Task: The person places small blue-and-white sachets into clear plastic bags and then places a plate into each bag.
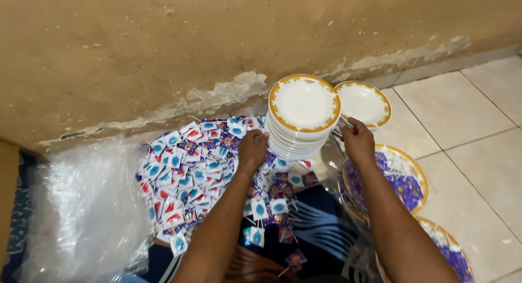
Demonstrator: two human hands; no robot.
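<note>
A tall stack of white plates with gold rims [302,106] stands on the floor against the wall. My left hand [253,148] rests on the stack's left side, over a heap of small wrapped lollipops [187,169] in blue, white and red. My right hand [357,140] sits at the stack's right side, fingers closed near a few thin sticks. Whether it grips the sticks or the plates I cannot tell.
A single gold-rimmed plate [365,102] lies behind the stack. Two plates holding purple-wrapped sweets [405,179] [454,258] lie at the right on pale tiles. Crumpled clear plastic [81,212] lies at the left. A rough tan wall [163,44] runs behind.
</note>
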